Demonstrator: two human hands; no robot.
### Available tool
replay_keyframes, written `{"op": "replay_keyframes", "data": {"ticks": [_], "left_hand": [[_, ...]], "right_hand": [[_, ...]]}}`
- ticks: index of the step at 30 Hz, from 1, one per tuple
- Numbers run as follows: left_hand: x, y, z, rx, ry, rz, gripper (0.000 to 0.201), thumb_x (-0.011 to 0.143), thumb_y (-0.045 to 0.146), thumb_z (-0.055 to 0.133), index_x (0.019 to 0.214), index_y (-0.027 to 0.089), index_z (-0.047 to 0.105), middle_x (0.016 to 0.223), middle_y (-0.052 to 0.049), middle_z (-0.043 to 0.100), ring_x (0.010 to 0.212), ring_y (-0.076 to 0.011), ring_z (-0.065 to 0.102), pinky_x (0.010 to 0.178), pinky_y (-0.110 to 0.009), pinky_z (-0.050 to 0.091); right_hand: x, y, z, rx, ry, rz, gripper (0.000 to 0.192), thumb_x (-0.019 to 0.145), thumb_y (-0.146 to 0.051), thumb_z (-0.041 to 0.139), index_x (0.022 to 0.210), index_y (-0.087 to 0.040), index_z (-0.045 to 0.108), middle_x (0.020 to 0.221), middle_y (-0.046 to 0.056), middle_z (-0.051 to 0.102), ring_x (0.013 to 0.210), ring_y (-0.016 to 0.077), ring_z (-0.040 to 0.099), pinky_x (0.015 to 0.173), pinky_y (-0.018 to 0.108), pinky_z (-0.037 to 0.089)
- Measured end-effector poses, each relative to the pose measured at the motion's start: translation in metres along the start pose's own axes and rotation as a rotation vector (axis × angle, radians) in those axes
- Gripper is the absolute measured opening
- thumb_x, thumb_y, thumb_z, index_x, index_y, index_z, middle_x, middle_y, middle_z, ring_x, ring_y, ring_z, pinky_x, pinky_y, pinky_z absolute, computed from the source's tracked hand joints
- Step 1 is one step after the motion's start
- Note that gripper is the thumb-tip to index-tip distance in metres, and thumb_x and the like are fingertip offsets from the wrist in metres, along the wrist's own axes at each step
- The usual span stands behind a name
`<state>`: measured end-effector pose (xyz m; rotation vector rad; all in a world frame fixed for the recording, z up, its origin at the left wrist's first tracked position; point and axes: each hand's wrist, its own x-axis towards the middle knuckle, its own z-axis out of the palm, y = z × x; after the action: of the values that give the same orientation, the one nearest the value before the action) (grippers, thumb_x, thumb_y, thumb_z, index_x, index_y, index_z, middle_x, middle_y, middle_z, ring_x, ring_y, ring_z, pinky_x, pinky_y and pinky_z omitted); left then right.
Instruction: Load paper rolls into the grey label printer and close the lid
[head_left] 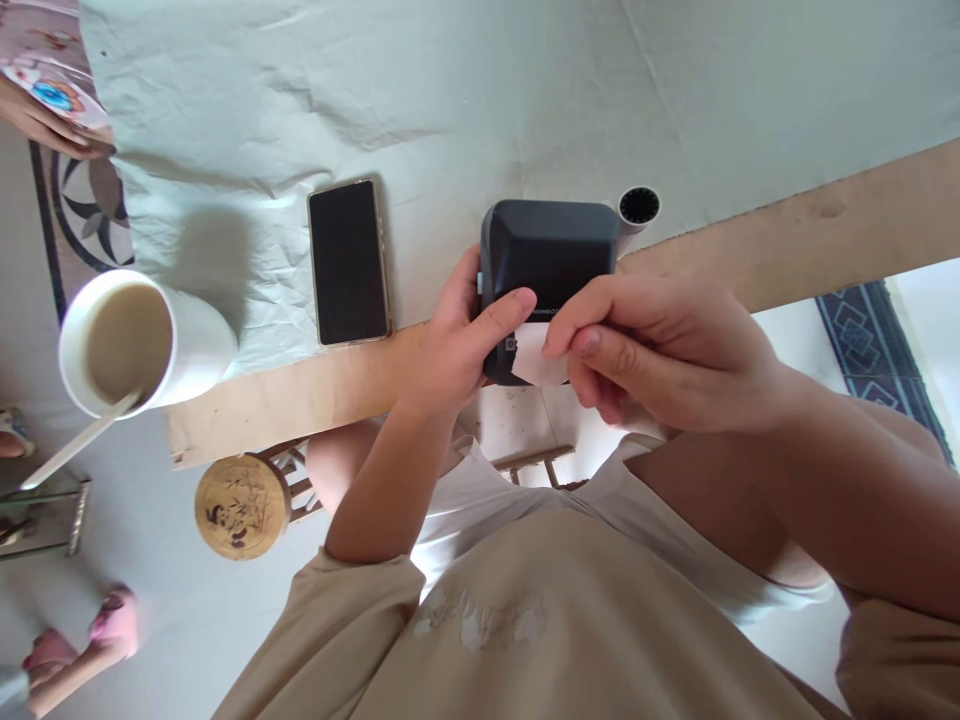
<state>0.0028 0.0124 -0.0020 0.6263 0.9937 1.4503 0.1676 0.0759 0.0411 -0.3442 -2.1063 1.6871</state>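
A small dark grey label printer [551, 250] sits at the wooden edge of the table [787, 235]. My left hand [450, 345] grips its left side, with one finger laid across its front. My right hand [660, 350] pinches a white paper strip [534, 358] that sticks out of the printer's front slot. Both forearms reach in from my beige shirt below.
A black phone [349, 262] lies face up on the pale green cloth [450, 90], left of the printer. A white cup [142, 340] of beige drink with a spoon stands at the left. A small white cylinder [639, 207] is behind the printer. Another person's hand [45, 125] is at top left. A round wooden stool [241, 505] is below the table.
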Motion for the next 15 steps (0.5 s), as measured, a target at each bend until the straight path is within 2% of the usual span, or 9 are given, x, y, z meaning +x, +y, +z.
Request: {"op": "replay_keyframes", "data": {"ticks": [5, 9, 13, 15], "left_hand": [[0.0001, 0.0020, -0.0024, 0.027, -0.004, -0.037, 0.018, 0.081, 0.025, 0.073, 0.095, 0.021, 0.062, 0.074, 0.005, 0.057, 0.060, -0.0035, 0.056, 0.052, -0.014, 0.046], [0.0007, 0.0009, -0.0026, 0.037, -0.006, -0.022, 0.020, 0.081, 0.029, 0.073, 0.097, 0.022, 0.062, 0.077, 0.004, 0.060, 0.063, -0.0049, 0.057, 0.053, -0.015, 0.046], [0.0000, 0.0004, -0.0020, 0.020, -0.005, -0.010, 0.017, 0.082, 0.024, 0.072, 0.096, 0.020, 0.063, 0.080, 0.004, 0.063, 0.066, -0.0043, 0.060, 0.056, -0.013, 0.049], [-0.0003, -0.0004, -0.0022, 0.000, -0.018, -0.005, 0.016, 0.083, 0.022, 0.071, 0.096, 0.020, 0.063, 0.081, 0.004, 0.064, 0.067, -0.0042, 0.061, 0.057, -0.012, 0.050]], "right_hand": [[0.0009, 0.0000, 0.0007, 0.008, 0.008, 0.005, 0.018, 0.098, -0.019, 0.039, 0.094, -0.012, 0.055, 0.061, -0.007, 0.057, 0.046, -0.0035, 0.052, 0.044, 0.005, 0.040], [-0.0003, 0.0022, 0.0016, 0.012, 0.026, -0.042, 0.018, 0.093, -0.007, 0.038, 0.091, -0.012, 0.055, 0.060, -0.008, 0.054, 0.047, -0.0044, 0.052, 0.046, 0.003, 0.040], [-0.0036, 0.0026, 0.0008, 0.032, -0.009, -0.121, 0.025, 0.083, 0.007, 0.040, 0.082, -0.012, 0.056, 0.059, -0.009, 0.053, 0.048, -0.0073, 0.048, 0.049, -0.001, 0.037], [-0.0055, 0.0005, -0.0017, 0.044, 0.015, -0.144, 0.027, 0.081, 0.009, 0.039, 0.078, -0.011, 0.056, 0.060, -0.008, 0.054, 0.050, -0.0065, 0.048, 0.051, 0.001, 0.038]]}}
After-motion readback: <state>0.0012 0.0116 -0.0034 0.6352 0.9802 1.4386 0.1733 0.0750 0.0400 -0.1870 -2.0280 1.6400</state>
